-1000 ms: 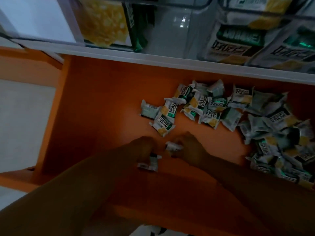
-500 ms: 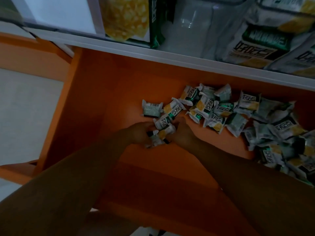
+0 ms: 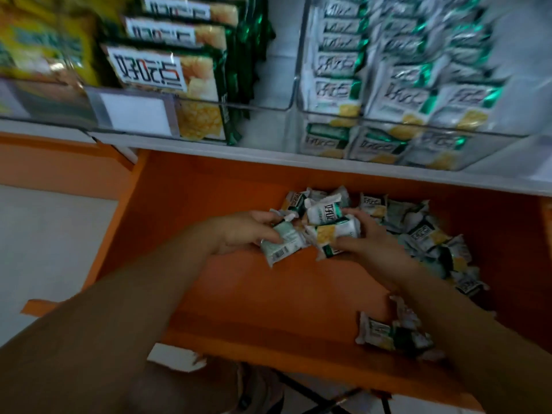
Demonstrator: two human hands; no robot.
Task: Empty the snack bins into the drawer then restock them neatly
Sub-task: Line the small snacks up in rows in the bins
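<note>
restock under way: my left hand (image 3: 239, 231) and my right hand (image 3: 370, 246) clasp a clutch of small snack packets (image 3: 328, 231) in curled fingers (image 3: 263, 234) just above the orange drawer (image 3: 268, 294); the clear bin (image 3: 299, 85) on the shelf (image 3: 268, 161) above already holds rows of packets, so i judge the job well advanced; a loose heap (image 3: 424, 234) and a few strays (image 3: 385, 333) nearer me wait in the drawer

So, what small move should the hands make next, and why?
Probably lift the handful up to the right clear bin: the left hand and right hand grip small snack packets above the orange drawer, and that bin holds rows of the same.
</note>
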